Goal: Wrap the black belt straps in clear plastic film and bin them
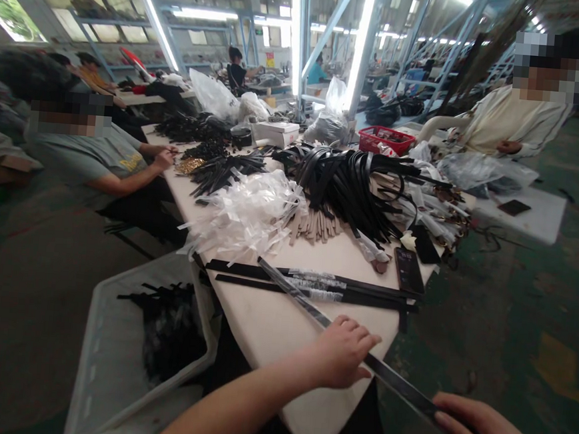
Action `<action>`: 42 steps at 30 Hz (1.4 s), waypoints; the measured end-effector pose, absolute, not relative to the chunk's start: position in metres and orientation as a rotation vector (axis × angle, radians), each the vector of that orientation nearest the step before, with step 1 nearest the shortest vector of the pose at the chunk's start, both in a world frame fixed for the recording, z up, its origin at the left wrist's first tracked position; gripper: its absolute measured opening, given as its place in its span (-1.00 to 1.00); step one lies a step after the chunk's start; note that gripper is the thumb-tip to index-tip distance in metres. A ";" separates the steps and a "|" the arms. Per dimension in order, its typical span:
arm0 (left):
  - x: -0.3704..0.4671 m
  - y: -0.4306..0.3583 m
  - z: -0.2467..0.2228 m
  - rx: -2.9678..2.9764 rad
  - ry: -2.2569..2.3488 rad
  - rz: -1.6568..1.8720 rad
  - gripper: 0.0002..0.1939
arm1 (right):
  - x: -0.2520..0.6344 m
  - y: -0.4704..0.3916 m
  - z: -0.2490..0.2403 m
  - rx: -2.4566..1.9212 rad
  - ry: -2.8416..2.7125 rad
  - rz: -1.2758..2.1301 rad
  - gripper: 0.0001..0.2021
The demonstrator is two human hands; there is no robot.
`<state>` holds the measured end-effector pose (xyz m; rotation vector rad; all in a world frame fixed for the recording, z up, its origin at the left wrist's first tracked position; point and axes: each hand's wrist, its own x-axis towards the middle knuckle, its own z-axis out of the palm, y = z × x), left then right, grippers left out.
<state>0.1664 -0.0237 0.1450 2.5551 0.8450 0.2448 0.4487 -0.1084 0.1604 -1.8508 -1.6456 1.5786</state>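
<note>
A long black strap (399, 384) runs slantwise over the near corner of the table, its far end close to a heap of clear plastic wrapping (250, 210). My left hand (344, 352) is closed around the strap near its middle. Toward the lower right, my right hand (478, 426) pinches the strap's near end between thumb and fingers. Part of the strap looks glossy, as if covered in clear film. Behind it, several flat black straps (249, 284) lie crosswise on the table, with clear wrapping around their middle.
A large pile of black straps (347, 181) covers the table's middle. Phone (409, 270) lies at the right edge. A white bin (94, 335) with black pieces stands at left. A red basket (386, 140) sits farther back. Co-workers sit at left (98, 155) and right (512, 121).
</note>
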 end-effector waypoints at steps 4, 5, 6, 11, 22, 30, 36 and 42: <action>0.154 -0.015 0.159 2.706 0.928 0.093 -0.86 | 0.442 -0.089 0.193 -1.808 -1.713 1.537 -0.62; 0.147 -0.017 0.164 2.732 0.987 0.133 -0.85 | 0.439 -0.084 0.199 -1.785 -1.738 1.539 -0.61; 0.139 -0.019 0.169 2.751 1.048 0.170 -0.84 | 0.436 -0.078 0.203 -1.752 -1.772 1.550 -0.61; 0.114 -0.009 0.152 2.718 1.216 0.028 -0.84 | 0.405 -0.036 0.183 -1.523 -2.023 1.658 -0.59; 0.139 0.005 0.064 2.497 1.274 -0.098 -0.88 | 0.310 0.008 0.087 -1.521 -2.036 1.531 -0.67; 0.132 0.014 0.077 2.527 1.249 -0.022 -0.81 | 0.337 0.004 0.083 -1.581 -2.019 1.424 -0.79; 0.138 0.016 0.067 2.626 1.154 -0.105 -0.86 | 0.354 0.002 0.085 -1.561 -1.961 1.419 -0.75; 0.129 0.021 0.068 2.630 1.175 -0.069 -0.86 | 0.395 -0.001 0.083 -1.658 -1.834 1.543 -0.72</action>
